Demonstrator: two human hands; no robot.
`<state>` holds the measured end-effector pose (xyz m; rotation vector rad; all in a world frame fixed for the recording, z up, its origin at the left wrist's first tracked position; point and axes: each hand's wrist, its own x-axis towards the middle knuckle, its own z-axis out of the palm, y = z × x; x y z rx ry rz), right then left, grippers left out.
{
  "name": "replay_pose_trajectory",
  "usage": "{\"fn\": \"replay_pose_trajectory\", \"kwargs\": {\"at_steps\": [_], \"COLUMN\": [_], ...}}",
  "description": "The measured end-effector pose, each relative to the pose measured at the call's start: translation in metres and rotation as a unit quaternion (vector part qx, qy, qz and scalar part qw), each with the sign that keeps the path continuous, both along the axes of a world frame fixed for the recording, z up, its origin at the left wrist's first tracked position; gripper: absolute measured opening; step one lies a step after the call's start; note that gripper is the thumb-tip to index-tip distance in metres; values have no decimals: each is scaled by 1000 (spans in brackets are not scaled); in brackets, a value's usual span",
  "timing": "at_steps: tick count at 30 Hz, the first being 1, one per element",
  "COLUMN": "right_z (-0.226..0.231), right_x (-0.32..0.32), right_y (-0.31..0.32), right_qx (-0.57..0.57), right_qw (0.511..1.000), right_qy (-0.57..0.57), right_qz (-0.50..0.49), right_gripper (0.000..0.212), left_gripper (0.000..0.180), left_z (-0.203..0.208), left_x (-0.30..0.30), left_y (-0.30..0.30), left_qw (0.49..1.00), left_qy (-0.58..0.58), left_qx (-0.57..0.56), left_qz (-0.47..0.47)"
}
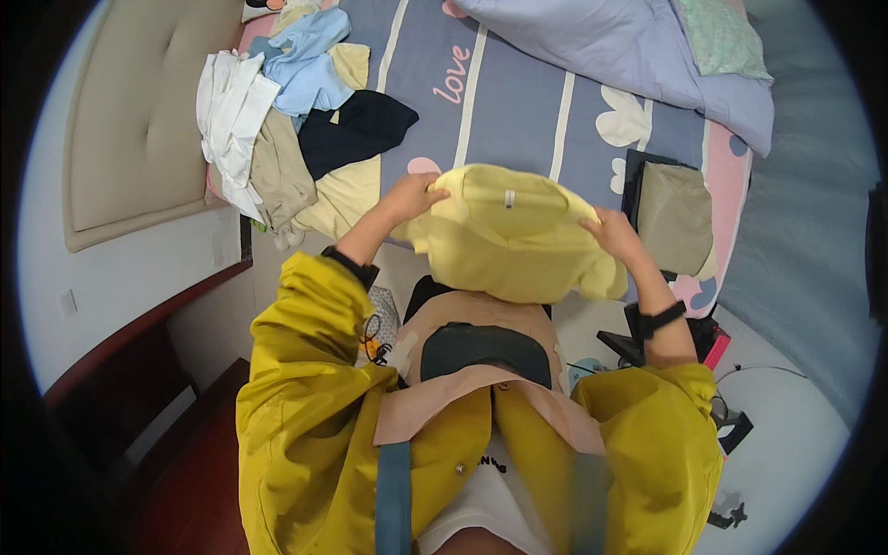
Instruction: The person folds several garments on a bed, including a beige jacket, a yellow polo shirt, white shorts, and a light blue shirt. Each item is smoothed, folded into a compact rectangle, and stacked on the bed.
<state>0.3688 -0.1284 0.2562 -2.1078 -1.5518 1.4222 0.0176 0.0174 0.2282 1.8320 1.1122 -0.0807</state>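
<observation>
A pale yellow top (504, 242) hangs between my hands in front of the bed's near edge, its wide neckline and a small white label turned up toward me. My left hand (413, 197) pinches the cloth at the left shoulder. At the right shoulder my right hand (612, 233) is closed on the fabric. The lower part of the top drops in folds over the edge, and its hem cannot be made out fully.
A heap of loose clothes lies at the bed's left: white garments (227, 129), a light blue shirt (310, 69) and a dark navy garment (356, 134). Folded beige and black clothes (675, 217) lie at the right. Behind is a lavender quilt (610, 42). Black equipment (622, 350) stands on the floor.
</observation>
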Motion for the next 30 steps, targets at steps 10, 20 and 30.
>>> {"fn": "replay_pose_trajectory", "kwargs": {"at_steps": [10,20,30], "right_z": [-173,-253,-299], "right_x": [60,84,89], "right_y": [126,205,198], "right_qx": [-34,-39,-20], "right_qw": [991,967,964], "right_qy": [-128,-251,-262], "right_qz": [14,-32,-24], "right_gripper": [36,43,42], "left_gripper": [35,36,35], "left_z": [-156,-238,-271], "left_x": [70,111,-8], "left_y": [106,185,147], "left_qw": [986,976,983], "left_qy": [114,149,75], "left_qx": [107,143,-68], "left_qz": [60,70,151]}}
